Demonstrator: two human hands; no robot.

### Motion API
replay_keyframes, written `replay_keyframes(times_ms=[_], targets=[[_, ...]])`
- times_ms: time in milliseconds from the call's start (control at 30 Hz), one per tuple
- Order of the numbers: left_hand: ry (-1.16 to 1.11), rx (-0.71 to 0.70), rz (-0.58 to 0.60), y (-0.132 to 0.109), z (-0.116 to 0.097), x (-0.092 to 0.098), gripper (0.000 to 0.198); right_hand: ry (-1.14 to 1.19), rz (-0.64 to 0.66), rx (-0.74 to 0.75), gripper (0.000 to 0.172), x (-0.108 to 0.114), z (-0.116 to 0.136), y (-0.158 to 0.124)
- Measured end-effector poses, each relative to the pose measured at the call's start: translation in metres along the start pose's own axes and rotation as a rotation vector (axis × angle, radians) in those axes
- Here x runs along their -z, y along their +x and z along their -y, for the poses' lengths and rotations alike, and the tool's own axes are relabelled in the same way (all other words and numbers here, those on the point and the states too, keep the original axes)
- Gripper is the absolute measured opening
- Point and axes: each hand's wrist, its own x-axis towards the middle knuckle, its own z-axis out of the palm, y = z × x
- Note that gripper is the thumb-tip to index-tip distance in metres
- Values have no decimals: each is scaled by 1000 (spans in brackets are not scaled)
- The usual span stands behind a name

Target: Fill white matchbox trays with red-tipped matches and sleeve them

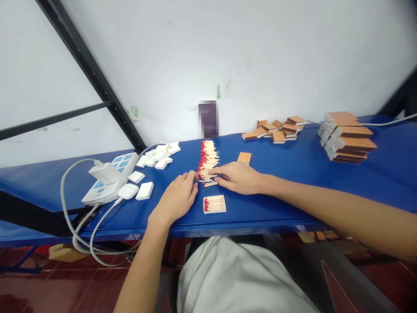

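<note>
Touching red-tipped matches (209, 156) with fingers (223, 170)

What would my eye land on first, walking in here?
Probably the dense row of red-tipped matches down the middle of the blue table. Just nearer the front edge sits a small white tray holding more. At far right, a stack of orange-brown boxes stands out too.
</note>
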Motion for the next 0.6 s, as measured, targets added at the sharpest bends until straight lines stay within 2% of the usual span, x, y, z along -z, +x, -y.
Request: replay_keyframes(times_ms=[233,600], targets=[[81,29,1,0,1,-3,43,25,-53,-76,39,-2,0,3],[94,3,27,-2,1,-1,45,109,-150,-143,22,-8,1,17]])
